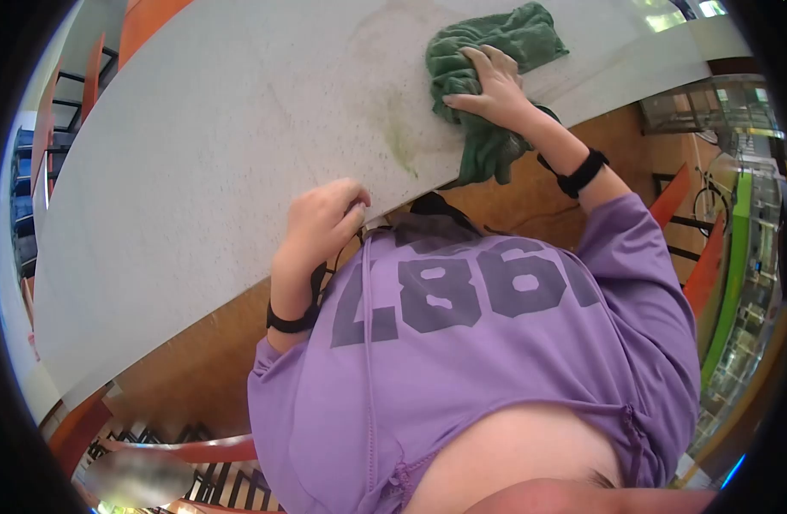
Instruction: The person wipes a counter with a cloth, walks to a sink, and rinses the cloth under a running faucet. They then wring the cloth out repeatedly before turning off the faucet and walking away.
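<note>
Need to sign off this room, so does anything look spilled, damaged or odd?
A yellowish-green smear streaks the white tabletop near its edge, left of the crumpled green cloth; a faint brownish stain looks unclean too.

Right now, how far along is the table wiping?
Partway at best, I'd judge: no stretch of the white tabletop looks plainly finished. In hand: the right hand presses the green cloth, which droops over the edge; the left hand wipes nothing. To do: the greenish smear beside the cloth, the brownish smudge farther off, the dark specks.
</note>
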### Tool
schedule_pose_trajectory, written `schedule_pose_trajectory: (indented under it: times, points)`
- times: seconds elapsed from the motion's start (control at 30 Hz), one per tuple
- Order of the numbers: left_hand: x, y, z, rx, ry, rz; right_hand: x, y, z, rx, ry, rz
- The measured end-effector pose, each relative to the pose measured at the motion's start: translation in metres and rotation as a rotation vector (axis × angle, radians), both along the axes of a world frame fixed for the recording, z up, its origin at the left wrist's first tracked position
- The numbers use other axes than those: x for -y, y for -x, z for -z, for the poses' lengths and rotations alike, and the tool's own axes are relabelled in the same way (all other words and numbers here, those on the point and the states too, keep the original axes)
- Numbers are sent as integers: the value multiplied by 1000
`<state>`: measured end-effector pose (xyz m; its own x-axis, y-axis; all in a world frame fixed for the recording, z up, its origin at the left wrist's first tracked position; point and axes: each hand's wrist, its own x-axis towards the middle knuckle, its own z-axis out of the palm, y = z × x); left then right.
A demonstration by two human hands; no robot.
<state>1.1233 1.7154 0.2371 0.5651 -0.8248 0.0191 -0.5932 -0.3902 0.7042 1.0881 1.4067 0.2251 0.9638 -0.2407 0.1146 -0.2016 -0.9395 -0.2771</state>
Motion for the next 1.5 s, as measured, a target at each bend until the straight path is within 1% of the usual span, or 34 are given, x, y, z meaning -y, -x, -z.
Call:
schedule_pose_trajectory:
  times: [0.03,0.1,0.13,0.17,0.2,0.3,0.37,0.43,0.5,0.6,0.7,0.8,0.83,0.9,0.97,1.03,1.1,1.17,1.2,1.23,1.3,1.37,1.43,1.47,1.5]
  points:
    - [0,0,0,1,2,-3,-5,-10,-4,-54,12,-3]
    - [0,0,0,0,5,0,-23,-28,-13,-141,8,-122]
    - [0,0,0,3,11,-2,-35,-35,-16,-152,10,-206]
    - [0,0,0,6,18,-5,-45,-39,-14,-80,-11,-295]
    - [0,0,0,10,24,-10,-58,-40,-20,-105,-48,-367]
    - [0,-1,3,44,48,-3,-86,-16,-41,-220,-95,-613]
    - [0,-1,2,27,35,-15,-90,13,-48,-339,-48,-782]
    - [0,-1,2,13,31,-28,-78,40,-59,-434,-72,-826]
    - [0,2,1,-3,30,-44,-53,59,-64,-407,-68,-784]
    - [0,8,-3,-2,14,-75,-13,80,-72,-445,-86,-531]
    - [-1,18,-7,15,-33,-88,23,112,-63,-296,-172,-391]
    - [10,35,-15,-131,-103,-115,47,152,-52,-263,-285,-249]
    - [18,41,-19,-194,-122,-97,55,168,-46,-249,-323,-197]
    - [35,43,-23,-256,-107,61,64,196,-16,-158,-436,-98]
    - [48,28,-20,-313,-176,181,49,211,3,-137,-664,108]
    - [98,49,-20,-323,-167,355,61,264,18,-84,-903,346]
    - [145,64,-13,-282,-193,518,64,312,30,129,-1049,549]
    - [202,88,-7,-258,-264,669,73,366,67,394,-1109,723]
    - [230,99,-2,-213,-269,756,70,390,70,475,-1150,874]
    - [257,114,1,-164,-274,841,67,416,76,578,-1209,965]
    - [313,139,9,-151,-256,968,65,453,101,806,-1314,1129]
    - [376,172,11,-169,-250,1057,73,488,107,1006,-1454,1332]
    - [426,198,24,-238,-240,1084,76,506,121,1173,-1499,1559]
    - [468,226,42,-256,-213,1141,100,531,135,1216,-1463,1631]
    - [492,239,46,-247,-267,1174,106,537,148,1251,-1431,1704]
